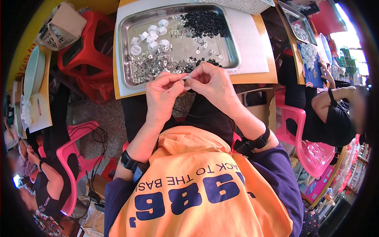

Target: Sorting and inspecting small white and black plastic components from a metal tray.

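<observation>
Over the near edge of a metal tray [235, 55], my left hand [162, 94] and my right hand [215, 82] meet fingertip to fingertip. Both are closed in a pinch on one small whitish piece [186, 78], mostly covered by the fingers, so its exact kind is unclear. In the tray lie white round plastic parts [153, 35] at the left. Small shiny metal-looking pieces [148, 65] are heaped near its front left. Tiny black pieces [203, 23] form a pile at the back right, with more of them beside my right fingers.
The tray rests on a white sheet [256, 51] over a table. A white perforated basket [246, 4] stands behind it. Red stools [89, 43] are stacked at the left. Co-workers sit on pink chairs [302, 134] at both sides. An open cardboard box [260, 100] sits below the table's right edge.
</observation>
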{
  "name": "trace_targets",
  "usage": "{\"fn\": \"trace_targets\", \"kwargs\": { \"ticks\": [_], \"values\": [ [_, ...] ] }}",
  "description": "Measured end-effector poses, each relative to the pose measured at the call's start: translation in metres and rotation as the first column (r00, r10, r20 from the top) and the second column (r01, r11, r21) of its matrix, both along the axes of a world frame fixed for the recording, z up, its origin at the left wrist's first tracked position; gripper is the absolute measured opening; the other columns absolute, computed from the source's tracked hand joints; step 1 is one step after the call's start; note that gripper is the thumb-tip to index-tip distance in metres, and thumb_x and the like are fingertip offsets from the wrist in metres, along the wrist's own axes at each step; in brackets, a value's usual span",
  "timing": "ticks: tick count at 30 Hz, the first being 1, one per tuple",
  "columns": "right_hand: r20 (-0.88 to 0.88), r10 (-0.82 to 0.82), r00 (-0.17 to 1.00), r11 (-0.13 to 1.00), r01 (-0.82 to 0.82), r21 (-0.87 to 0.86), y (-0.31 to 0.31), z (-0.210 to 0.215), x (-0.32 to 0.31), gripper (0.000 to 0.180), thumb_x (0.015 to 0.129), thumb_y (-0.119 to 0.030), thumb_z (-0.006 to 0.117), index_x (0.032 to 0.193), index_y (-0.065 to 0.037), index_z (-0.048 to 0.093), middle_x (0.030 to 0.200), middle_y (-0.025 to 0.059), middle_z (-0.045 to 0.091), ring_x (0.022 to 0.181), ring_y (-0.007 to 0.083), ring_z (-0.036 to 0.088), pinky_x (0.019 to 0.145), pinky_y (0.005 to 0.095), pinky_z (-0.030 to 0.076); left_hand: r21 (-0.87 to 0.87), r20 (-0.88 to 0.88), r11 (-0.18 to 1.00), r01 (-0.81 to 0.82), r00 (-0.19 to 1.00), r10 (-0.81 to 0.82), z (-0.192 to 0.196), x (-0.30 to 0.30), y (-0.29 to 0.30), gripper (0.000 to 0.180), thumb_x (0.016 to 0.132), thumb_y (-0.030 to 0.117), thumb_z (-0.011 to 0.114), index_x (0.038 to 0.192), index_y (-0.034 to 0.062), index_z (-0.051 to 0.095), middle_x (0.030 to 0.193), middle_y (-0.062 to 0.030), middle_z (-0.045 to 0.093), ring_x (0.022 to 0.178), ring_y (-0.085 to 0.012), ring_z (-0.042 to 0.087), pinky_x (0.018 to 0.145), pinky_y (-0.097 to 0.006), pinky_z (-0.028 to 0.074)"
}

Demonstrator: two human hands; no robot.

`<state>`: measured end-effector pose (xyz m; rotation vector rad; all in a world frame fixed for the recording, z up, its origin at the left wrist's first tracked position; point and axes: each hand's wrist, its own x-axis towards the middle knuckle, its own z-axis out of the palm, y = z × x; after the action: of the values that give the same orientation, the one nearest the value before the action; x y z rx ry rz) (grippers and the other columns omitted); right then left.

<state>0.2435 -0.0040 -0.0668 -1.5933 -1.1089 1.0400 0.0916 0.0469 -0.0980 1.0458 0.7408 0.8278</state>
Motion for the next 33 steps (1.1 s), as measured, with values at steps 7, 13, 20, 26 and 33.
{"fn": "trace_targets", "kwargs": {
  "ticks": [7,13,20,26,33],
  "values": [
    [-0.136,0.014,0.991,1.0,-0.016,-0.012,0.003,-0.014,0.008,0.017,0.078,-0.012,0.066,0.081,0.004,0.061,0.067,0.0059,0.062,0.06,0.0079,0.058,0.056,0.0229,0.047,-0.035,-0.056,0.999,0.04,0.998,-0.042,0.005,0.0,0.002,0.019,0.086,0.0,0.055,0.102,-0.0054,0.064,0.1,-0.0098,0.059,0.089,-0.0169,0.062,0.082,-0.03,0.054],
    [-0.199,0.065,0.978,0.996,-0.074,-0.042,0.004,0.008,0.014,0.022,0.078,-0.016,0.068,0.083,0.005,0.061,0.071,0.0051,0.063,0.06,0.0075,0.057,0.056,0.0228,0.047,-0.428,0.217,0.875,0.225,0.966,-0.142,0.012,-0.012,0.012,0.022,0.088,0.004,0.057,0.108,-0.0027,0.061,0.108,-0.0126,0.063,0.099,-0.0175,0.061,0.09,-0.03,0.051],
    [0.049,0.041,0.998,0.999,-0.042,0.03,-0.001,0.017,0.0,0.023,0.074,-0.018,0.069,0.085,0.001,0.062,0.068,0.0048,0.06,0.063,0.0085,0.056,0.059,0.0257,0.048,-0.395,0.253,0.897,0.196,0.963,-0.098,0.009,-0.013,0.007,0.022,0.085,0.001,0.06,0.107,-0.0022,0.061,0.101,-0.01,0.064,0.092,-0.0157,0.063,0.086,-0.029,0.053],
    [-0.089,0.098,0.991,0.995,-0.1,-0.018,-0.003,0.011,0.004,0.023,0.073,-0.017,0.069,0.082,0.002,0.06,0.068,0.0041,0.058,0.063,0.0077,0.054,0.058,0.0241,0.045,-0.363,0.277,0.904,0.227,0.952,-0.128,0.004,-0.016,0.003,0.02,0.083,-0.001,0.062,0.103,-0.0017,0.064,0.102,-0.0102,0.063,0.092,-0.017,0.063,0.085,-0.03,0.053],
    [0.072,0.025,0.997,0.999,-0.026,0.026,0.007,0.004,-0.007,0.019,0.068,-0.011,0.068,0.076,0.001,0.056,0.064,0.0044,0.055,0.061,0.0087,0.053,0.058,0.0243,0.045,-0.327,0.3,0.921,0.212,0.947,-0.111,0.003,-0.016,0.009,0.018,0.083,-0.002,0.061,0.101,-0.0023,0.065,0.105,-0.0104,0.061,0.094,-0.0175,0.062,0.086,-0.031,0.053]
  ]
}}
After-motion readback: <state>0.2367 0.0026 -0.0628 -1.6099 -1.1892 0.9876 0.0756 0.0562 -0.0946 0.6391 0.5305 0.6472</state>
